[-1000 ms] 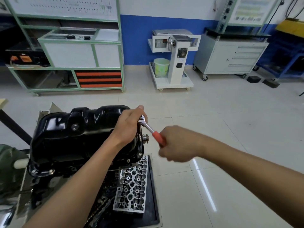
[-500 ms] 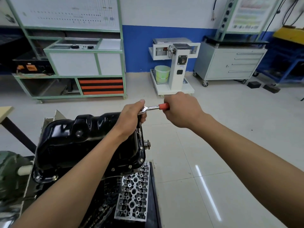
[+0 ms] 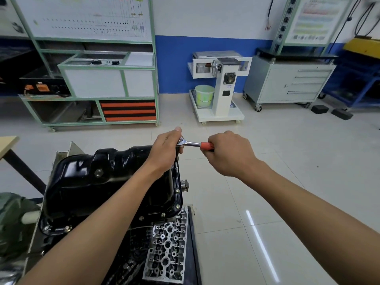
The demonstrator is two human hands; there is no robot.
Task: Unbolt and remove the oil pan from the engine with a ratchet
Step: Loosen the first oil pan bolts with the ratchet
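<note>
Ratchet in right hand, handle more level than a second ago

The oil pan sits on top of the engine at lower left, with a cylinder head lying just in front of it, nearer the person. The ratchet is up over the pan's far right corner, left hand on its head end and right hand on the handle out to the right. Way back across the floor there's a shelving rack on the left, a bucket on a wheeled stand in the middle, and a drawer cabinet to the right.
</note>
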